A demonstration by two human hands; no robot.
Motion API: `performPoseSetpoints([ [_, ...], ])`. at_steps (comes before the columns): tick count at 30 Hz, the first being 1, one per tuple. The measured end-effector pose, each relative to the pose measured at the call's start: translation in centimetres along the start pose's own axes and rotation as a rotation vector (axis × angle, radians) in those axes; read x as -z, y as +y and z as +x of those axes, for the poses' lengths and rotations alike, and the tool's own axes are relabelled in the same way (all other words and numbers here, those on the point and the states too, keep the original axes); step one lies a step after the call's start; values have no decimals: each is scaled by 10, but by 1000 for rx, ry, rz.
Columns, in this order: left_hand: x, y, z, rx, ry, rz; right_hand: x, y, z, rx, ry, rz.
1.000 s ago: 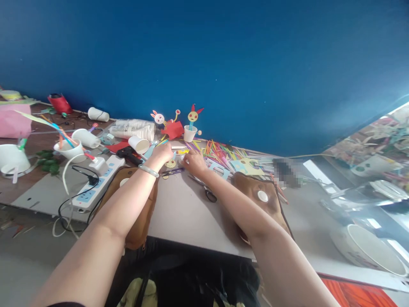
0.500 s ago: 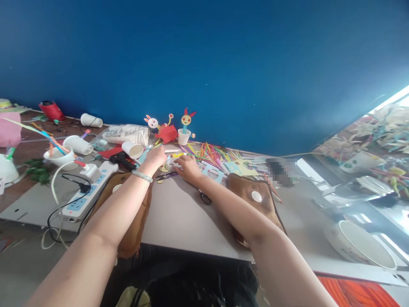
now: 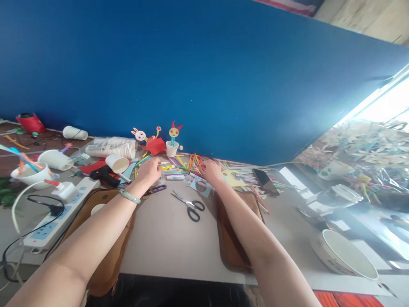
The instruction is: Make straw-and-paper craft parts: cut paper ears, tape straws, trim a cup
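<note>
My left hand (image 3: pixel 151 171), with a pale bangle at its wrist, is closed over the left end of the craft clutter; what its fingers hold, if anything, is hidden. My right hand (image 3: pixel 211 171) has its fingers bent and drawn together at the coloured pipe cleaners (image 3: pixel 193 161); no held thing can be made out there. Black-handled scissors (image 3: pixel 191 205) lie slightly spread between my forearms. A light blue cut-out card (image 3: pixel 200 186) is just below the right hand, and a purple utility knife (image 3: pixel 158 189) lies beside the left.
Behind stand a paper cup with a yellow-faced figure (image 3: pixel 171 148) and stacked paper cups (image 3: pixel 111 147). Left are a black glue gun (image 3: pixel 105 175) and a power strip (image 3: pixel 64 211) with cords. Brown pouches (image 3: pixel 107 200) lie under the forearms. A phone (image 3: pixel 265 181) and white bowl (image 3: pixel 348 256) are right.
My right hand has moved right, away from my left hand, to the pipe cleaners. The scissors, mostly covered before, now show fully. The camera view has shifted.
</note>
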State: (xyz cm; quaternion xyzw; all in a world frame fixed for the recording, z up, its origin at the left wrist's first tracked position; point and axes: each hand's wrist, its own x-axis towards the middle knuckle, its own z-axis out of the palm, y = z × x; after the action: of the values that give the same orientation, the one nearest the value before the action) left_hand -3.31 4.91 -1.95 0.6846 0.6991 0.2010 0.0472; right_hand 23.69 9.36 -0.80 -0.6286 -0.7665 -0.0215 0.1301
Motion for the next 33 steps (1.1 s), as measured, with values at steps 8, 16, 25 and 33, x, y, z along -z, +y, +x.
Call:
performPoseSetpoints([
  [8, -12, 9, -7, -157, 23, -26, 9, 32, -2, -166, -1, 46],
  [16, -17, 16, -14, -219, 10, -91, 1, 30, -2, -93, -98, -56],
  [25, -14, 24, -19, -240, 12, -121, 0, 26, -8, -76, -182, -200],
  [33, -14, 22, -18, -283, 44, -165, -1, 26, -7, -62, -267, -269],
])
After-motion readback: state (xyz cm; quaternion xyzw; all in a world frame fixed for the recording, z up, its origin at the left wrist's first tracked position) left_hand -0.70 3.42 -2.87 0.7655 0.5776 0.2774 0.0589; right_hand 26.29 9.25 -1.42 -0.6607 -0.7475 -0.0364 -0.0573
